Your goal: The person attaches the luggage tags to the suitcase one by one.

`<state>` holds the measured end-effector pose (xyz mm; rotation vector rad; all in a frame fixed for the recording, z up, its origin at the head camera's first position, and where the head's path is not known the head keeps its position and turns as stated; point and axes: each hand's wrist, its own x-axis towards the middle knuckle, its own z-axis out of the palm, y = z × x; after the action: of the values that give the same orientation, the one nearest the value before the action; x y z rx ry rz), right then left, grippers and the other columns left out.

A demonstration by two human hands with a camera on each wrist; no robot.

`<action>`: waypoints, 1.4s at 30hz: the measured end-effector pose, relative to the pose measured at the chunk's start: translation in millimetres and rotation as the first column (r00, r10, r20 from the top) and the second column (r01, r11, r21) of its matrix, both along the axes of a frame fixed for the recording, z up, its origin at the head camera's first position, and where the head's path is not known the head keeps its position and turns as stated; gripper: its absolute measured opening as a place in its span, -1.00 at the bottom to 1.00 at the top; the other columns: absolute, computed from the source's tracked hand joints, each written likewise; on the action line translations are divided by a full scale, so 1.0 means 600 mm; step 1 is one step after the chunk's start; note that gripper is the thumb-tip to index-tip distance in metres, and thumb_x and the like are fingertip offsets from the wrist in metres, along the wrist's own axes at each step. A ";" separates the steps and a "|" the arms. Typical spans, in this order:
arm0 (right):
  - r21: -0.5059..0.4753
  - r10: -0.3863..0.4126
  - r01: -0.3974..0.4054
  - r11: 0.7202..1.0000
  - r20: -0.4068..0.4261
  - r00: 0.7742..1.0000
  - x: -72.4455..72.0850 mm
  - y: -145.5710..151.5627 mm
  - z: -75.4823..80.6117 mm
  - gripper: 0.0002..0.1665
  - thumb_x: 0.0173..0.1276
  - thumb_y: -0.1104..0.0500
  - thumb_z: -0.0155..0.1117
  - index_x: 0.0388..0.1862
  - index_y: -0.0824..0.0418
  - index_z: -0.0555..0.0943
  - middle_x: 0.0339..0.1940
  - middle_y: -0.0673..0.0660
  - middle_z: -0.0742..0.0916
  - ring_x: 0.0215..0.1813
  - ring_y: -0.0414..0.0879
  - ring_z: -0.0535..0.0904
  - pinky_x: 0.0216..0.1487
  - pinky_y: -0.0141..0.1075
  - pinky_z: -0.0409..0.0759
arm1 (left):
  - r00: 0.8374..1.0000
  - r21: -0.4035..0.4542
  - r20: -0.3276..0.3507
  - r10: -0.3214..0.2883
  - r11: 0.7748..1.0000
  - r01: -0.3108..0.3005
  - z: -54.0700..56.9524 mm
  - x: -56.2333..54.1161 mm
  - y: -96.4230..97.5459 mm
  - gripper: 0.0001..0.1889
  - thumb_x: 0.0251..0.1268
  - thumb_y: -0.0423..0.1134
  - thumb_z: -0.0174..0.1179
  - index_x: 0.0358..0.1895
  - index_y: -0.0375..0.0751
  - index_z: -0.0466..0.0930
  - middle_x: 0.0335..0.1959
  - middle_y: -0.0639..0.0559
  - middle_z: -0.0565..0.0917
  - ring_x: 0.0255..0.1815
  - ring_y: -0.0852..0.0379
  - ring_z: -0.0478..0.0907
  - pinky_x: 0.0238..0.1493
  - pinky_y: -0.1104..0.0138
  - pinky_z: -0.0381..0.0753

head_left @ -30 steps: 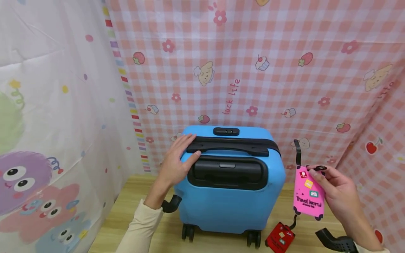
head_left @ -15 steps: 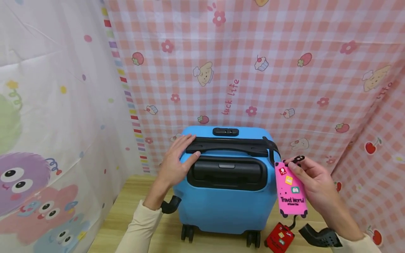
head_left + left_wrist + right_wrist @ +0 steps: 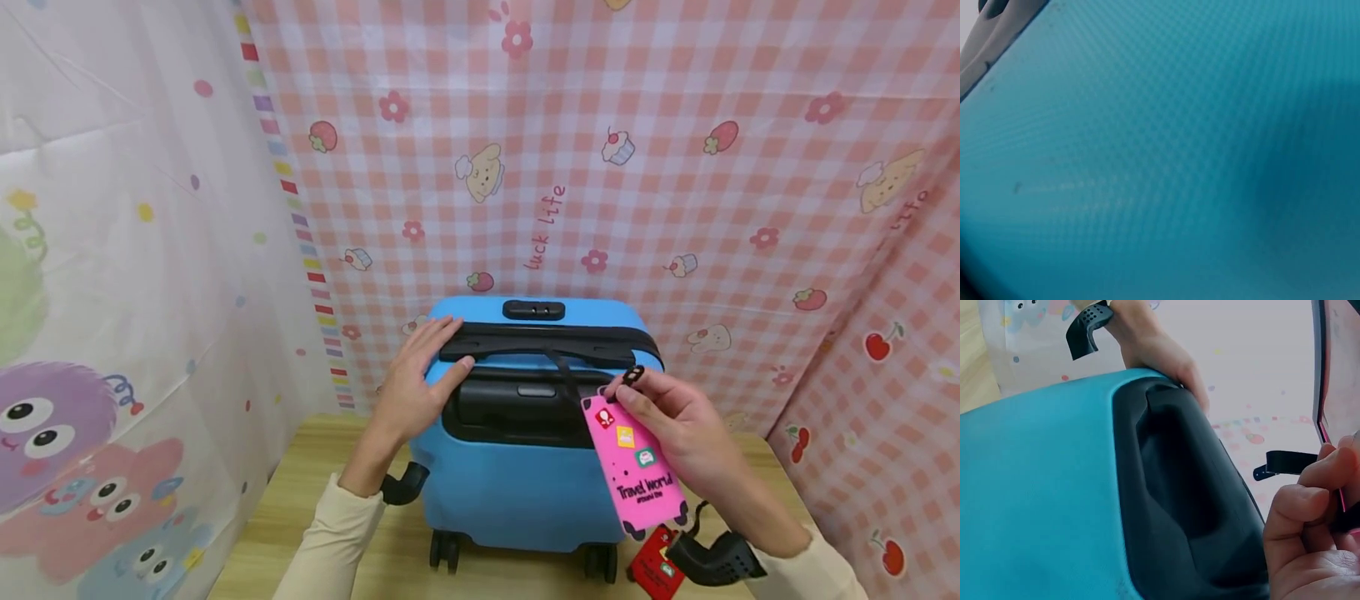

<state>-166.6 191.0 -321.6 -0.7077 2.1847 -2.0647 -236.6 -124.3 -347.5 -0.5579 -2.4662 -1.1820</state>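
Observation:
A blue suitcase (image 3: 517, 500) stands upright with its black carry handle (image 3: 517, 350) on top. My left hand (image 3: 416, 387) rests on its upper left corner, fingers extended at the handle's left end. With thumb and fingers, my right hand (image 3: 675, 417) pinches the top of a pink luggage tag (image 3: 637, 479), which hangs tilted before the suitcase's right side. The tag's black strap (image 3: 564, 375) sticks up toward the handle. In the right wrist view the loose strap end (image 3: 1291, 462) points at the handle side. Blue shell (image 3: 1160, 150) fills the left wrist view.
A red luggage tag (image 3: 654, 575) lies on the wooden surface (image 3: 300, 500) at the suitcase's front right, partly covered by the right wrist's black mount (image 3: 716, 560). A checked pink cloth (image 3: 562, 150) hangs behind, and a white printed cloth (image 3: 187, 292) at left.
My right hand has carried the pink luggage tag leftward, from beside the suitcase to in front of its right half; its strap now reaches the handle. My left hand has stayed put.

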 end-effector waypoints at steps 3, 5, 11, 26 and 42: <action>0.013 0.031 -0.032 0.999 0.019 0.999 0.000 -0.011 0.003 -0.78 0.60 0.17 -0.01 -0.02 0.19 0.59 -0.30 0.07 0.69 -0.50 -0.07 0.71 -0.51 -0.16 0.68 | 1.000 -0.007 0.001 0.004 1.000 -0.004 0.001 0.000 0.000 -0.39 0.41 0.09 0.12 0.48 0.06 0.33 0.53 0.02 0.28 0.57 -0.01 0.05 0.49 -0.19 0.03; 0.031 0.039 -0.040 0.999 0.036 0.999 -0.001 -0.018 0.007 -0.78 0.59 0.14 0.01 -0.06 0.22 0.56 -0.35 0.09 0.68 -0.51 -0.04 0.72 -0.51 -0.14 0.68 | 1.000 -0.009 0.001 0.005 1.000 -0.005 0.001 0.000 0.000 -0.39 0.41 0.09 0.12 0.48 0.05 0.33 0.53 0.01 0.28 0.58 -0.01 0.05 0.48 -0.19 0.03; 0.099 0.024 -0.033 0.994 0.090 0.996 -0.004 -0.034 0.012 -0.71 0.57 0.06 0.07 -0.10 0.30 0.51 -0.45 0.16 0.64 -0.53 0.04 0.71 -0.53 -0.12 0.67 | 1.000 -0.012 0.001 0.005 1.000 -0.005 0.001 0.000 -0.001 -0.39 0.42 0.09 0.11 0.48 0.06 0.32 0.53 0.02 0.27 0.58 -0.01 0.05 0.49 -0.18 0.03; 0.192 -0.060 0.033 0.981 0.136 0.989 -0.028 -0.066 0.035 -0.62 0.49 -0.04 0.18 -0.11 0.30 0.55 -0.38 0.25 0.67 -0.48 0.10 0.72 -0.48 -0.21 0.69 | 1.000 -0.086 -0.004 -0.020 0.996 0.019 0.022 0.002 -0.003 -0.37 0.38 0.05 0.17 0.46 -0.04 0.35 0.49 -0.07 0.33 0.54 -0.09 0.13 0.47 -0.17 0.11; 0.207 -0.028 0.004 0.978 0.115 0.993 -0.047 -0.095 0.051 -0.65 0.49 -0.04 0.18 -0.19 0.25 0.57 -0.44 0.23 0.65 -0.49 0.07 0.70 -0.48 -0.26 0.67 | 0.997 -0.236 -0.014 -0.081 0.969 0.075 0.082 -0.014 0.033 -0.43 0.34 0.04 0.21 0.37 -0.04 0.47 -0.11 -0.01 0.65 0.14 -0.03 0.44 0.25 -0.06 0.32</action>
<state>-194.6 134.0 -290.7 -0.5349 2.2998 -1.7986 -244.8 -104.4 -298.1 -0.7356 -2.6031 -0.9089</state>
